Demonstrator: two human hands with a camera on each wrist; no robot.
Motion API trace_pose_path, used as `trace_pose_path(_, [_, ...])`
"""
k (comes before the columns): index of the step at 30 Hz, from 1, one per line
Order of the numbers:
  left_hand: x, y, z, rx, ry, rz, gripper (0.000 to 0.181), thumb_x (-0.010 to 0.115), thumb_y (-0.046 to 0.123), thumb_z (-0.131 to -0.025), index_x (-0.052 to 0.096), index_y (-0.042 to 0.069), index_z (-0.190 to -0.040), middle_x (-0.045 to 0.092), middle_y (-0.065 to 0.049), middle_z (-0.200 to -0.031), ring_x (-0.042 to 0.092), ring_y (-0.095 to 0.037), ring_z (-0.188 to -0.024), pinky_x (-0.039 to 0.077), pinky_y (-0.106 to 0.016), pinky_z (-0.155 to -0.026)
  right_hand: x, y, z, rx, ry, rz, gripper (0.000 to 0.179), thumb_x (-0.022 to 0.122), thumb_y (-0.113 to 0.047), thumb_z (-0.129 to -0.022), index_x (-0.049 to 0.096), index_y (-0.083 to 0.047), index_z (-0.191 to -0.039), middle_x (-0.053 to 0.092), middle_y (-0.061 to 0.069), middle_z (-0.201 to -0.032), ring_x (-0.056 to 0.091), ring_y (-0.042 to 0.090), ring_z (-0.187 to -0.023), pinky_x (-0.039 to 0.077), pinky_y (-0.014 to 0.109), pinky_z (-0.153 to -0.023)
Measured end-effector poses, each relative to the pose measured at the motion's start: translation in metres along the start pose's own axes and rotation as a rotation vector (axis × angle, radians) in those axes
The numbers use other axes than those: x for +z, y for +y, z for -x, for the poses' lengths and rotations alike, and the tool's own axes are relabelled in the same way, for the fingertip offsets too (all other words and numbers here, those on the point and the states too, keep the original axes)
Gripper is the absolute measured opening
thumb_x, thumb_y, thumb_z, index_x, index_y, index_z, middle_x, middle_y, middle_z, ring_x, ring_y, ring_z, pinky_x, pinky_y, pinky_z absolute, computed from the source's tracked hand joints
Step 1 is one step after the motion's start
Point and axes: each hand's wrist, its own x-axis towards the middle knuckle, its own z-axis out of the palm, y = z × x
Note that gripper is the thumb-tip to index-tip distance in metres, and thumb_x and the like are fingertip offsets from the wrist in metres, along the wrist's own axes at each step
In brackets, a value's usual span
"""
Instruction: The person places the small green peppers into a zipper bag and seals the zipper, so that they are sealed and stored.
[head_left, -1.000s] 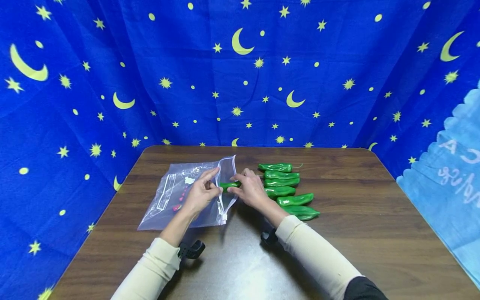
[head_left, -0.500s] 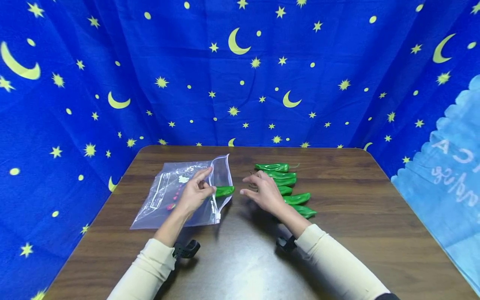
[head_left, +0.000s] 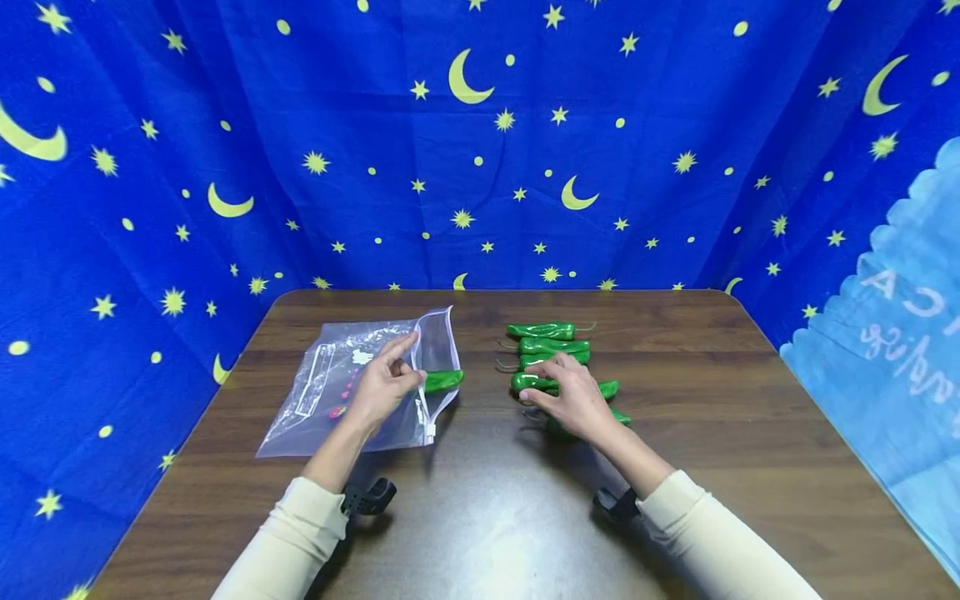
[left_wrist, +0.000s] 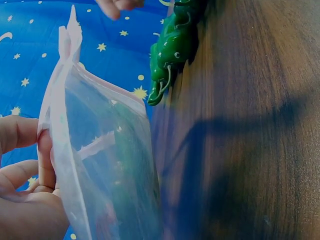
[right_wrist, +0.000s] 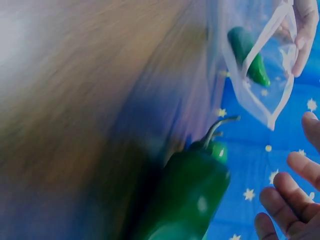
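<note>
A clear zip bag (head_left: 300,425) lies on the left of the table, mouth facing right and spread apart. My left hand (head_left: 378,387) pinches the edge of that mouth between thumb and fingers, as the left wrist view shows of the hand (left_wrist: 30,200) too. Inside the mouth rests one green pepper (head_left: 444,381). To the right, my right hand (head_left: 577,400) hovers over a row of several green peppers, thumb and fingers spread around one pepper (head_left: 527,382) in the row. In the right wrist view the fingers (right_wrist: 290,197) stand apart, beside a large pepper (right_wrist: 187,190).
Farther back in the row lie another pepper (head_left: 542,330) and a pepper (head_left: 553,346) with a thin stem; the hand partly hides the nearer ones. The wooden table (head_left: 465,517) ends at a blue star-and-moon curtain (head_left: 375,125). A light blue cloth (head_left: 892,350) hangs at right.
My right hand let go of the pepper at the bag's mouth and moved right to the row. The left hand keeps its pinch on the bag.
</note>
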Motion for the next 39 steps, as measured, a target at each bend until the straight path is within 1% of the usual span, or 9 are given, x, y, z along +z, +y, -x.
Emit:
trace_pose_path(8, [0.0, 0.003, 0.001, -0.005, 0.004, -0.007, 0.07, 0.062, -0.004, -0.079, 0.036, 0.005, -0.144, 0.034, -0.007, -0.148, 0.05, 0.0, -0.073, 0.043, -0.011, -0.061, -0.013, 0.02, 0.019, 0.05, -0.012, 0.014, 0.038, 0.073, -0.033, -0.08, 0.068, -0.014, -0.112, 0.061, 0.004, -0.102, 0.053, 0.02, -0.095, 0.043, 0.042, -0.079])
trace_pose_path(15, [-0.002, 0.001, 0.0, 0.001, 0.011, 0.003, 0.07, 0.061, -0.005, -0.079, 0.035, 0.004, -0.144, 0.033, -0.008, -0.149, 0.05, 0.001, -0.071, 0.042, -0.011, -0.059, -0.018, 0.037, 0.034, 0.035, 0.029, 0.03, 0.038, 0.076, -0.03, -0.076, 0.069, -0.012, -0.109, 0.063, 0.005, -0.099, 0.055, 0.02, -0.094, 0.043, 0.044, -0.082])
trace_pose_path(20, [-0.003, 0.0, 0.001, -0.006, 0.011, 0.001, 0.071, 0.061, -0.005, -0.08, 0.035, 0.004, -0.144, 0.032, -0.009, -0.149, 0.049, 0.001, -0.07, 0.042, -0.011, -0.059, -0.022, 0.047, 0.045, 0.042, 0.039, 0.049, 0.038, 0.077, -0.029, -0.075, 0.069, -0.012, -0.108, 0.064, 0.005, -0.098, 0.055, 0.02, -0.092, 0.042, 0.04, -0.078])
trace_pose_path(23, [-0.003, 0.0, 0.001, -0.005, 0.012, -0.001, 0.07, 0.061, -0.005, -0.079, 0.035, 0.004, -0.144, 0.032, -0.009, -0.149, 0.049, 0.002, -0.07, 0.041, -0.011, -0.059, -0.024, 0.052, 0.05, 0.045, 0.039, 0.069, 0.037, 0.077, -0.029, -0.075, 0.069, -0.012, -0.108, 0.064, 0.005, -0.098, 0.055, 0.021, -0.092, 0.042, 0.04, -0.077])
trace_pose_path(30, [-0.004, 0.001, 0.001, 0.006, 0.01, 0.0, 0.07, 0.061, -0.005, -0.079, 0.035, 0.002, -0.144, 0.032, -0.012, -0.148, 0.049, 0.002, -0.07, 0.041, -0.011, -0.059, -0.027, 0.061, 0.057, 0.071, -0.001, 0.062, 0.038, 0.076, -0.029, -0.076, 0.068, -0.012, -0.109, 0.066, 0.006, -0.105, 0.057, 0.026, -0.1, 0.044, 0.048, -0.085])
trace_pose_path(34, [-0.003, 0.001, 0.001, -0.001, 0.013, -0.005, 0.07, 0.062, -0.005, -0.079, 0.035, 0.003, -0.144, 0.033, -0.01, -0.148, 0.049, 0.002, -0.07, 0.041, -0.011, -0.059, -0.027, 0.067, 0.06, 0.093, -0.034, 0.032, 0.038, 0.074, -0.028, -0.078, 0.067, -0.01, -0.111, 0.066, 0.009, -0.109, 0.057, 0.032, -0.107, 0.039, 0.055, -0.098])
trace_pose_path(37, [-0.003, 0.001, 0.001, -0.007, 0.015, -0.01, 0.07, 0.062, -0.005, -0.079, 0.037, 0.003, -0.143, 0.034, -0.009, -0.147, 0.049, 0.002, -0.07, 0.04, -0.011, -0.058, -0.027, 0.071, 0.061, 0.103, -0.037, 0.021, 0.038, 0.075, -0.026, -0.077, 0.067, -0.01, -0.111, 0.066, 0.011, -0.108, 0.057, 0.033, -0.108, 0.038, 0.055, -0.099])
trace_pose_path(39, [-0.003, 0.001, 0.001, -0.011, 0.016, -0.007, 0.07, 0.062, -0.005, -0.079, 0.037, 0.003, -0.143, 0.035, -0.009, -0.147, 0.048, 0.002, -0.07, 0.039, -0.011, -0.057, -0.028, 0.073, 0.062, 0.102, -0.033, 0.032, 0.039, 0.075, -0.027, -0.077, 0.067, -0.009, -0.11, 0.067, 0.011, -0.107, 0.057, 0.032, -0.104, 0.042, 0.052, -0.092])
